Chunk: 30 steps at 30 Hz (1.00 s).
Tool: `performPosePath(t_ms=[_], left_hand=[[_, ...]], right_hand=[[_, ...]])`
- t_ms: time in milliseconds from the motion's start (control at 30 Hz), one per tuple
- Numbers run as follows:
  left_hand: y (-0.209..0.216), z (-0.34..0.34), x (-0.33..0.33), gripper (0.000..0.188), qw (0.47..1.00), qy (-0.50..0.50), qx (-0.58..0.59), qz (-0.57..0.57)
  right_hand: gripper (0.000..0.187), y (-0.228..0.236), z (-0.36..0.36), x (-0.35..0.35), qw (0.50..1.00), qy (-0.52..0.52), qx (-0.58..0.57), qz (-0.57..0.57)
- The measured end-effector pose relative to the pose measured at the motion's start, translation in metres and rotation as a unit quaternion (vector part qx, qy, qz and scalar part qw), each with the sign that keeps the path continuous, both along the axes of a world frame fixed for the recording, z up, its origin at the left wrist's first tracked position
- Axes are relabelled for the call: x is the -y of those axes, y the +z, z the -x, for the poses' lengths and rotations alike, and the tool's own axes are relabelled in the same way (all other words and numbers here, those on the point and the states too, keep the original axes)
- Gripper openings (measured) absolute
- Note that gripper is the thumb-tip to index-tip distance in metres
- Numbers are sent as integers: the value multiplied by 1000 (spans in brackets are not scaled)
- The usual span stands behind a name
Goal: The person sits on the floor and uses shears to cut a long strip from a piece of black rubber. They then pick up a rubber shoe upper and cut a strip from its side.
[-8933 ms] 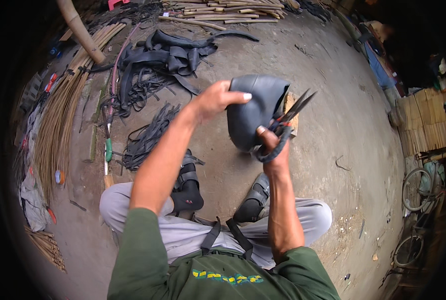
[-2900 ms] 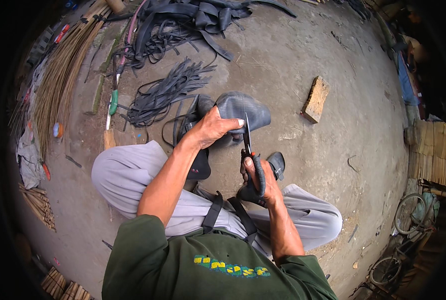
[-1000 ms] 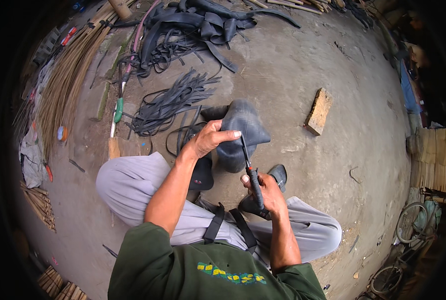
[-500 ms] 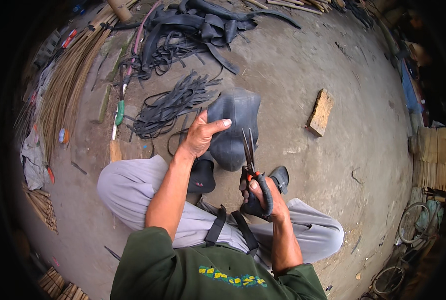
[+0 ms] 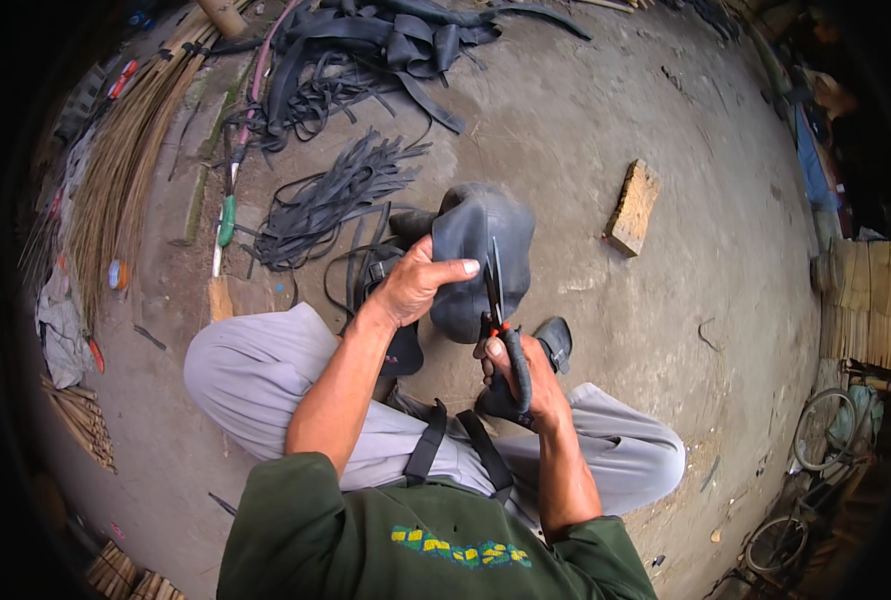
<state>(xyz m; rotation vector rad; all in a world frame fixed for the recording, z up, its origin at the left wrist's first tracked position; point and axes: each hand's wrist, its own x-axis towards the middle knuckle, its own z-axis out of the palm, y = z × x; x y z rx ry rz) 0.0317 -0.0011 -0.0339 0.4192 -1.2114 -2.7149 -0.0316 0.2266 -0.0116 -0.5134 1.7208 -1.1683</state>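
My left hand grips the left edge of a black rubber inner tube piece, thumb lying on top and fingers hidden beneath. My right hand is closed round the dark-wrapped handles of a pair of scissors, which have orange near the pivot. Their long blades point away from me and overlap the front of the rubber; whether they touch it I cannot tell. Left of the rubber lies a heap of cut black rubber strips. A dark sandal shows just beyond my right hand.
Larger black rubber pieces are piled at the far side. A brick lies on the concrete floor to the right. Bundled thin sticks and a green-handled tool are on the left. A bicycle wheel stands at the right edge.
The rubber piece has shifted right and turned a little in my left hand. My right hand has brought the scissors up against or over it, with the blades closer together.
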Motion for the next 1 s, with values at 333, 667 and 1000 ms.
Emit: performPosePath(t_ms=[333, 667, 1000], left_hand=[[4, 4, -24, 42, 1000, -2, 1, -12], [5, 8, -27, 44, 998, -2, -6, -59], [8, 5, -24, 41, 999, -12, 28, -22]], right_hand=[[60, 7, 2, 1, 997, -44, -55, -36], [49, -2, -1, -3, 995, -93, -21, -25], [62, -2, 0, 0, 997, -39, -68, -27]])
